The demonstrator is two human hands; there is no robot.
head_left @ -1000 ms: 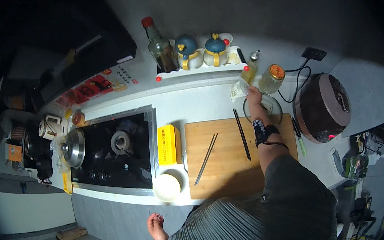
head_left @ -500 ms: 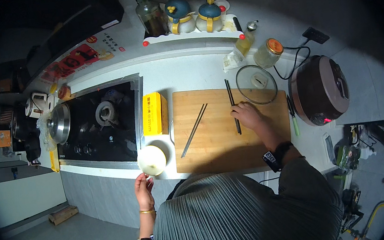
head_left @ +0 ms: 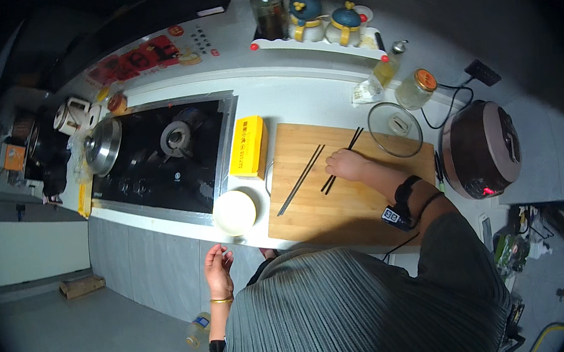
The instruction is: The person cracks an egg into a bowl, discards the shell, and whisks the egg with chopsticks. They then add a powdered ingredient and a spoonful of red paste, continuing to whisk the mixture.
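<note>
My right hand is closed on a pair of dark chopsticks lying slantwise on a wooden cutting board. To its left a second pair of chopsticks rests at a similar slant, with a gap between the pairs. My left hand hangs just off the counter's front edge, its fingers loosely bent, apart and holding nothing. Nearest to it, on the counter by the stove, stands a pale round bowl. A yellow box is behind the bowl, along the board's left side.
A glass lid overlaps the board's far right corner. Beyond it stand an orange-lidded jar and an oil bottle. A brown rice cooker is on the right. The black stove, with a silver pot, lies left.
My right hand has turned its chopsticks from nearly upright to a slant and brought them closer to the other pair. My left hand has come away from the bowl's edge. The view has swung.
</note>
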